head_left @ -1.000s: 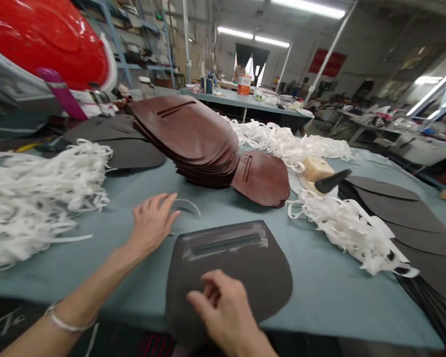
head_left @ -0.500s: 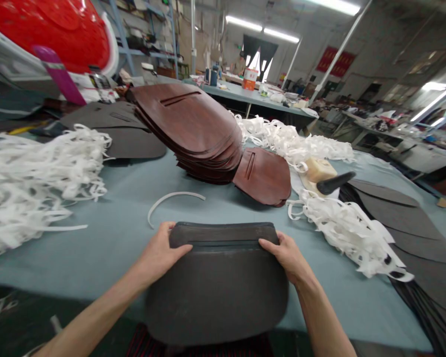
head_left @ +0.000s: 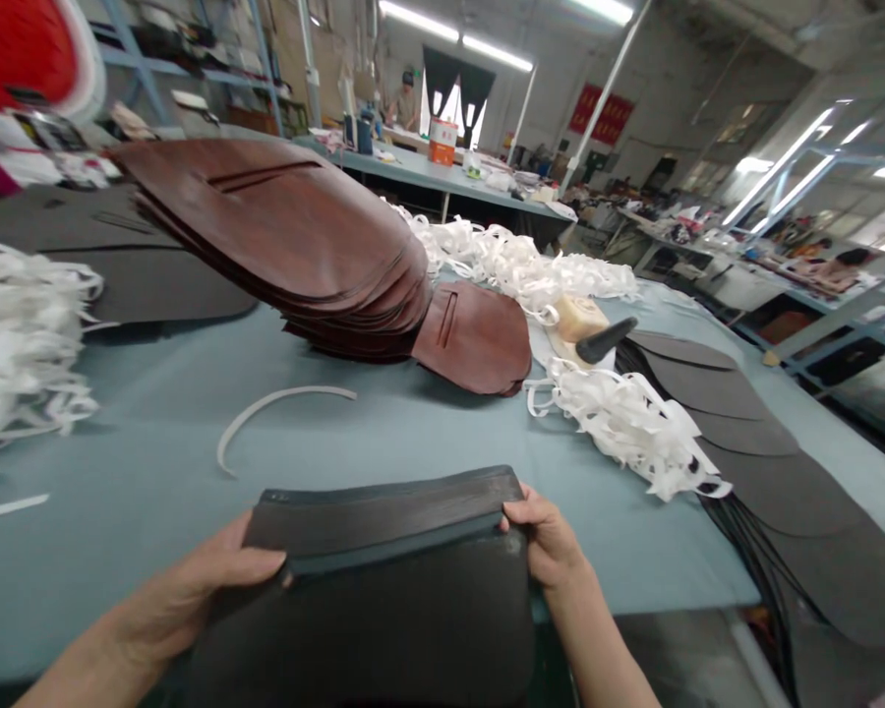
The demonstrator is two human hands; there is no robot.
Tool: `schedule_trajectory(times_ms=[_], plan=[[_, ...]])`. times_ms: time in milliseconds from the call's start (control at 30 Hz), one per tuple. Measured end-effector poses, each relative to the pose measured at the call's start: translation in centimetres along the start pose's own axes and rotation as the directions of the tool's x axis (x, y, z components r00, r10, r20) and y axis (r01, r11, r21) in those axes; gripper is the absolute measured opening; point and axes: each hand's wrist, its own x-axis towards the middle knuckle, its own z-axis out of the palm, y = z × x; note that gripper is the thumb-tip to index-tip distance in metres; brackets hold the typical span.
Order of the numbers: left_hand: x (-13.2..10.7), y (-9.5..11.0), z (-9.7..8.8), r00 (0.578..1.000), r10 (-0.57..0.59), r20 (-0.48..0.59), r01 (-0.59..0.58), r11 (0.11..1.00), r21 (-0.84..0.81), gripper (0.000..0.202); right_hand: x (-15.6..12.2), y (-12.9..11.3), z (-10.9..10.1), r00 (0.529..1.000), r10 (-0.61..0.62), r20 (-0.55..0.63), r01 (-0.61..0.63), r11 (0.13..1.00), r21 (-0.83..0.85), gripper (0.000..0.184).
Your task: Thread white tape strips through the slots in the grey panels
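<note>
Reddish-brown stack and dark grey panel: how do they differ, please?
The reddish-brown stack is many glossy pieces fanned on the table; the dark grey panel is one matte piece, held by the left hand and right hand. Both have rounded outlines.

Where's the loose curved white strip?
The strip lies left of centre in the head view, on the blue-grey tablecloth, between the brown stack and the held dark panel.

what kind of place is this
Probably a leather-goods or upholstery workshop on a small factory floor. A stack of slotted reddish-brown leather-like panels, heaps of white trimmed strips and a long cloth-covered work table suggest it.
</note>
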Motion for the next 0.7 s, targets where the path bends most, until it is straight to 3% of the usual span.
schedule_trajectory(times_ms=[100, 167, 300, 400, 500, 700], plan=[[0.2, -0.5, -0.2, 0.989, -0.049, 0.141, 0.05, 0.999, -0.005, 0.015, -0.4, 0.3, -0.1, 1.0, 0.022, -0.011, -0.021, 1.0, 0.017, 0.023], [0.4, -0.7, -0.5, 0.979, -0.035, 0.201, 0.048, 0.997, -0.062, 0.017, -0.7, 0.3, 0.0, 0.998, 0.022, -0.053, -0.021, 0.999, 0.025, 0.027], [0.8, -0.4, -0.9, 0.991, 0.017, 0.13, -0.005, 0.995, -0.098, 0.029, -1.1, -0.1, 0.7, 0.984, 0.034, -0.176, -0.048, 0.996, -0.072, 0.04], [0.8, 0.3, -0.8, 0.996, 0.093, 0.009, -0.093, 0.99, 0.109, 0.043, -1.1, -0.6, 1.7, 0.98, 0.047, -0.193, -0.1, 0.955, -0.277, 0.045], [0.9, 0.9, -1.0, 0.959, 0.261, -0.106, -0.204, 0.903, 0.378, 0.046, -1.1, -0.9, 2.5, 0.976, -0.01, -0.219, -0.087, 0.899, -0.429, 0.048], [1.2, 1.4, -2.0, 0.898, 0.435, -0.061, -0.27, 0.656, 0.705, 0.033, -0.2, -0.9, 2.3, 0.962, -0.125, -0.242, -0.065, 0.758, -0.649, 0.048]])
